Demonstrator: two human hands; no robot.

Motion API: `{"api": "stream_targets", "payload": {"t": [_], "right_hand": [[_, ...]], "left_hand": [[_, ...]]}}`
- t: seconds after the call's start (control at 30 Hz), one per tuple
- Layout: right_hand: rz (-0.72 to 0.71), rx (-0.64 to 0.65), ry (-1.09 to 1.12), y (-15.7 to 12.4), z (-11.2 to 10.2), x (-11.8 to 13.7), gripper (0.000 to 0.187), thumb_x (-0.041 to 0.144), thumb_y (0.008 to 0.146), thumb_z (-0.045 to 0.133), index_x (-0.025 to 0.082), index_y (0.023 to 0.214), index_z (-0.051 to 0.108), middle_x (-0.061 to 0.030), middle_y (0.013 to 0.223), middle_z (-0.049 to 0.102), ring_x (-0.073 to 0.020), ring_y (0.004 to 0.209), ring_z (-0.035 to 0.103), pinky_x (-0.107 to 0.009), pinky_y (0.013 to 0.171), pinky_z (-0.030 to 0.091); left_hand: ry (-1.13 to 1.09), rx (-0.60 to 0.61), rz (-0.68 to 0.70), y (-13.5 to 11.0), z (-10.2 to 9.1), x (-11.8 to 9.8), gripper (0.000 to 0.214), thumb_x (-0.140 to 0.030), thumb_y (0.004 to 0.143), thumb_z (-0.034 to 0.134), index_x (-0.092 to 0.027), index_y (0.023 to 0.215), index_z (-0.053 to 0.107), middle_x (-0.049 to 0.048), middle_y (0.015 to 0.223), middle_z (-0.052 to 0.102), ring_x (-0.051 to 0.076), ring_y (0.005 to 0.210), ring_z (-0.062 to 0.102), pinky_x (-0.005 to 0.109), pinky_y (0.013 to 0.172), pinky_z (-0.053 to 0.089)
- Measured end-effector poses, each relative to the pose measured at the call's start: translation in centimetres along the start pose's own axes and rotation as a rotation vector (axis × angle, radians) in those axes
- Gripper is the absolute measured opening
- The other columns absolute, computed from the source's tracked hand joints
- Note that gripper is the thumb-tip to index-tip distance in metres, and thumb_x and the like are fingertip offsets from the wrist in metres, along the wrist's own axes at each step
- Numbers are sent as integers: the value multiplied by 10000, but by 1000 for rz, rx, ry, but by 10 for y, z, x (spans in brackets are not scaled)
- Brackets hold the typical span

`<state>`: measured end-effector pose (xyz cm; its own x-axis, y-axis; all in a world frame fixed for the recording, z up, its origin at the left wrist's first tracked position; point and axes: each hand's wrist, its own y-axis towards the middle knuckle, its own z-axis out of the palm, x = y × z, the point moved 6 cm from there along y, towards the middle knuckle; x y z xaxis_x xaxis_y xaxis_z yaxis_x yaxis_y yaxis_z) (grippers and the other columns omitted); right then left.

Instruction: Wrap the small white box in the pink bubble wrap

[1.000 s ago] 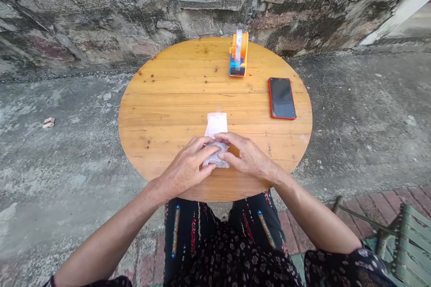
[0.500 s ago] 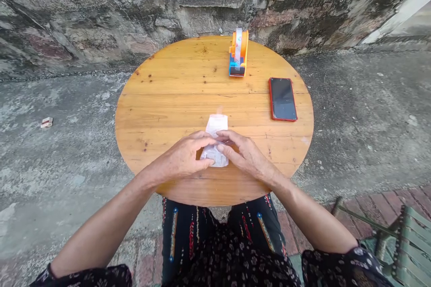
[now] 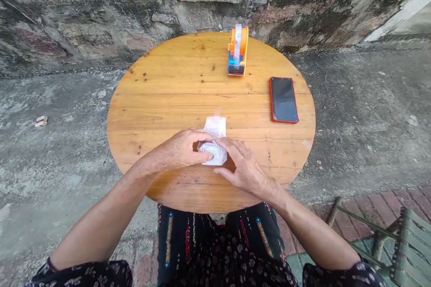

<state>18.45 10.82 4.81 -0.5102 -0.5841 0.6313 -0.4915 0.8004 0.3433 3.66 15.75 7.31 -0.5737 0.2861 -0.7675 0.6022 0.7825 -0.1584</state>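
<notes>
A small bundle in whitish, see-through wrapping (image 3: 219,156) lies on the near half of the round wooden table. Its flat wrapping tail (image 3: 216,125) stretches away from me, with a pale strip of tape (image 3: 217,111) at the far end. My left hand (image 3: 183,149) grips the bundle's left side, thumb on the near face and fingers over the top. My right hand (image 3: 244,161) rests its fingertips at the bundle's upper right edge, thumb held apart below. What lies inside the wrapping is too unclear to name.
An orange and blue tape dispenser (image 3: 237,51) stands at the back of the wooden table (image 3: 161,98). To the right lies a phone in a red case (image 3: 283,99). A stone wall (image 3: 134,18) rises behind, and a green chair (image 3: 411,246) is at lower right.
The bundle's near part now looks rounder and more compact. My right thumb has come off it and moved down towards me, while my left hand keeps its hold. The view has shifted slightly.
</notes>
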Motion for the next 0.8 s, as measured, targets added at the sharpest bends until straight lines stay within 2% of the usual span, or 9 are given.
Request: {"api": "stream_targets", "payload": {"t": [0.13, 0.27, 0.4, 0.53, 0.67, 0.8], "right_hand": [[9, -40, 2, 5, 3, -4, 546, 274, 880, 635, 242, 1388, 438, -115, 1299, 625, -268, 1198, 586, -503, 981, 483], [69, 18, 68, 16, -6, -7, 517, 278, 835, 679, 212, 1317, 505, -112, 1260, 657, -260, 1152, 615, -482, 958, 493], [132, 78, 137, 26, -13, -9, 483, 285, 811, 704, 213, 1264, 552, -87, 1220, 679, -232, 1079, 645, -426, 922, 509], [199, 127, 193, 34, -15, -15, 467, 314, 784, 727, 231, 1223, 591, -55, 1159, 703, -218, 992, 660, -388, 865, 513], [276, 199, 247, 39, -14, -21, 465, 333, 763, 738, 228, 1199, 615, -37, 1058, 721, -194, 883, 647, -357, 798, 505], [286, 205, 236, 45, -14, -23, 428, 356, 766, 727, 205, 1155, 633, -38, 993, 710, -173, 818, 612, -327, 738, 479]], "left_hand": [[-8, -51, 15, -4, -1, 2, 295, -317, 810, 637, -221, 1080, 705, 37, 1028, 714, 204, 931, 653, 339, 842, 526], [-60, -157, 38, -18, -2, 4, 442, -386, 818, 681, -237, 1230, 619, 52, 1221, 663, 225, 1091, 623, 368, 946, 499], [-33, -283, 29, -28, 1, 3, 618, -330, 773, 728, -220, 1343, 517, 79, 1314, 611, 241, 1148, 599, 375, 947, 506], [-25, -380, -10, -27, 4, 3, 549, -274, 781, 707, -196, 1300, 547, 82, 1263, 644, 238, 1105, 619, 376, 915, 520], [-207, -341, -41, -20, 4, 10, 501, -326, 777, 722, -187, 1242, 596, 79, 1174, 692, 231, 992, 667, 365, 842, 545], [-382, -262, -109, -15, 2, 17, 536, -402, 766, 743, -182, 1234, 606, 75, 1127, 715, 230, 958, 682, 348, 824, 552]]}}
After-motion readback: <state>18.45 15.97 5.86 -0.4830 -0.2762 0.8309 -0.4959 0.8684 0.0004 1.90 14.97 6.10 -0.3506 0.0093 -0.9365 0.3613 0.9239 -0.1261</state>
